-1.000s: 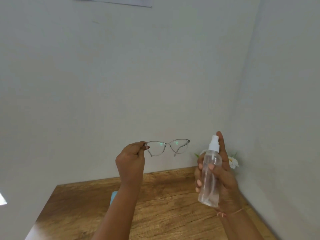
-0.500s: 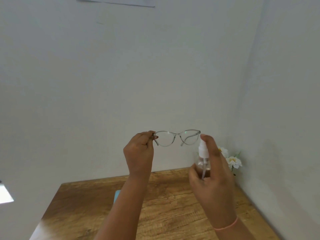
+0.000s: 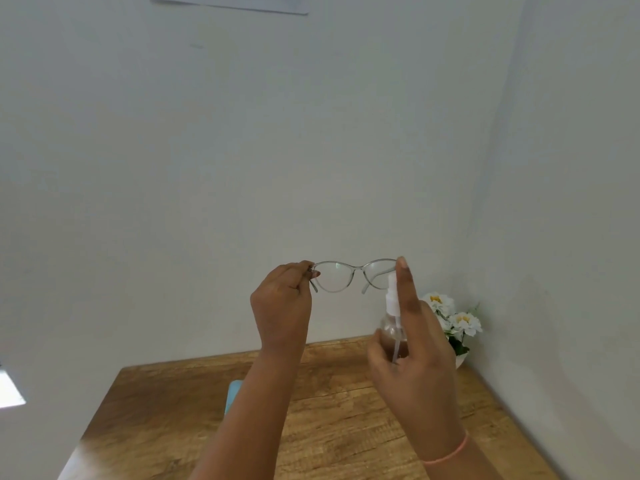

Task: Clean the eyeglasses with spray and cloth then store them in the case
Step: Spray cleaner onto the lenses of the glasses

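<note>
My left hand (image 3: 281,306) pinches the left hinge of the clear-framed eyeglasses (image 3: 349,275) and holds them up in the air above the table, lenses facing me. My right hand (image 3: 414,344) grips a clear spray bottle (image 3: 393,327) with a white nozzle, just below and in front of the right lens. The right index finger sticks up along the nozzle, its tip at the frame's right corner. Most of the bottle's body is hidden behind my right hand. A light blue object (image 3: 232,393), partly hidden by my left forearm, lies on the table.
The wooden table (image 3: 346,427) stands in a corner between two pale walls. White artificial flowers (image 3: 457,323) in a small pot sit at the table's back right corner. A sheet of paper (image 3: 235,3) hangs high on the back wall.
Both hands have moved up and closer together. The spray bottle turned its nozzle toward the glasses and came up next to the right lens, with the index finger now raised at the nozzle.
</note>
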